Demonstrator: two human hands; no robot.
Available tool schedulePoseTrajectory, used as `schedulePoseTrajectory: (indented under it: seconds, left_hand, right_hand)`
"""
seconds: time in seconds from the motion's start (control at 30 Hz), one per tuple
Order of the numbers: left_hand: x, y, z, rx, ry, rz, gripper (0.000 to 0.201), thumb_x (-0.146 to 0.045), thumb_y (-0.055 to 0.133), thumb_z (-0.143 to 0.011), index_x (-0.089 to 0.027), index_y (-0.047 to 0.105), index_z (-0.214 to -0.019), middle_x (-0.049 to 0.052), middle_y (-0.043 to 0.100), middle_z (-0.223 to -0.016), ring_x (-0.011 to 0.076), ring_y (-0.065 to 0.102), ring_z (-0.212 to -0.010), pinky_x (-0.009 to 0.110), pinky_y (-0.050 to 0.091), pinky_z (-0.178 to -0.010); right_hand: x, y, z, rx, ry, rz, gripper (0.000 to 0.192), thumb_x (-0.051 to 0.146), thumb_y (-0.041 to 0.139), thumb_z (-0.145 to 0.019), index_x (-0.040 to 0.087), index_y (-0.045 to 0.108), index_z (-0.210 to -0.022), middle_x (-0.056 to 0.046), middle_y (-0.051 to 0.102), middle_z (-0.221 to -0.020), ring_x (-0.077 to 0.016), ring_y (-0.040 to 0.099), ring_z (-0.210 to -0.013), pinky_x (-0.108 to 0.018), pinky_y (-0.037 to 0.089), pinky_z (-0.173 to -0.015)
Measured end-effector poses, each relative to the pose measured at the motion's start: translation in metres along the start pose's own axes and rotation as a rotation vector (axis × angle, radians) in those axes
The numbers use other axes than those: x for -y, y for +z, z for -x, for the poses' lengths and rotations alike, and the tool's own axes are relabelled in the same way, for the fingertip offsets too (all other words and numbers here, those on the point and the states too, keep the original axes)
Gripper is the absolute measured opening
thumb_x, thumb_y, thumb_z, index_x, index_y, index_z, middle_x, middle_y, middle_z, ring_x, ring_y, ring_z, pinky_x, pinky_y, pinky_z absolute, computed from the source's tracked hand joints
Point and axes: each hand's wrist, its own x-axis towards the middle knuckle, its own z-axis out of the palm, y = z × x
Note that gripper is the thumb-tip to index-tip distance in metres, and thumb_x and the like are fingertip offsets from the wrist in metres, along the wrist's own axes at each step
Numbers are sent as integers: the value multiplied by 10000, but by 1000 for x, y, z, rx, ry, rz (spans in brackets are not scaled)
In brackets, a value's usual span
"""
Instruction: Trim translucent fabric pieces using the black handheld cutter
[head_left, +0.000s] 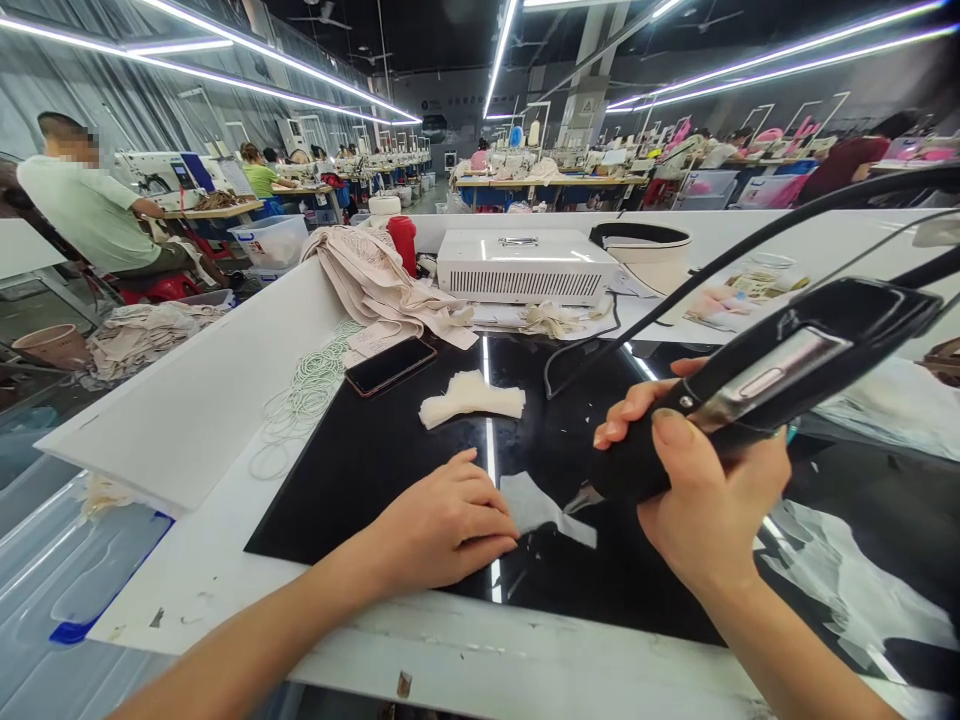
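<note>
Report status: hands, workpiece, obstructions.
Right hand gripping black corded handheld tool, metal tip at thin white translucent sheet. Left hand at sheet's edge, contact unclear. Stacked cream pieces beyond, apparently not blocking.

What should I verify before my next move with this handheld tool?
1. Right hand secure on the black handheld tool: ok, fingers and thumb wrap its body.
2. Left hand apart from the tool tip: ok, its fingers are at the left edge of the translucent sheet.
3. Tip touching the sheet: cannot tell, they meet in view.
4. Cream stack apart from the tip: ok, farther back.
5. Phone off the black board: not ok, at its far left corner.
6. Tool powered: cannot tell.
</note>
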Motion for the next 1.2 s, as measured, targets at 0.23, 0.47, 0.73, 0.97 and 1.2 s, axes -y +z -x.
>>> schedulePoseTrajectory:
  seconds: [0.23,0.47,0.73,0.97,1.2]
  left_hand:
    - [-4,2,-5,-5,-6,114,257,-297,578,-1186,-191,812,-1200,52,837,-1072,185,772,-1013,418,481,-1280]
    - [-5,-3,-9,169,-157,195,359,-259,858,-1016,-227,722,-1347,83,784,-1413,283,699,-1400,577,324,-1383]
    - [-11,-5,-10,255,-229,179,601,-360,923,-962,-250,660,-1492,100,760,-1473,322,598,-1541,622,242,-1414]
    - [-14,-7,-13,290,-247,173,660,-353,939,-943,-241,643,-1522,87,746,-1496,319,568,-1566,630,216,-1424]
    - [-14,-9,-13,292,-271,175,677,-339,956,-926,-261,647,-1524,76,727,-1538,317,568,-1566,629,215,-1423]
  right_hand:
    - [9,9,-3,-14,1,-28,445,437,1019,-803,269,722,-1088,59,731,-798,-163,671,-627,-320,595,-604]
    - [12,21,17,113,47,-114,432,399,966,-901,290,693,-1218,50,753,-858,-154,699,-651,-291,599,-585]
    - [10,23,23,134,54,-154,414,370,952,-920,291,696,-1235,49,770,-890,-140,722,-658,-274,633,-611]
    - [12,18,26,142,51,-137,407,372,947,-925,295,691,-1233,50,770,-879,-137,716,-644,-274,624,-608]
    - [16,12,26,144,53,-131,409,375,955,-911,286,702,-1220,27,759,-865,-162,709,-646,-295,635,-602]
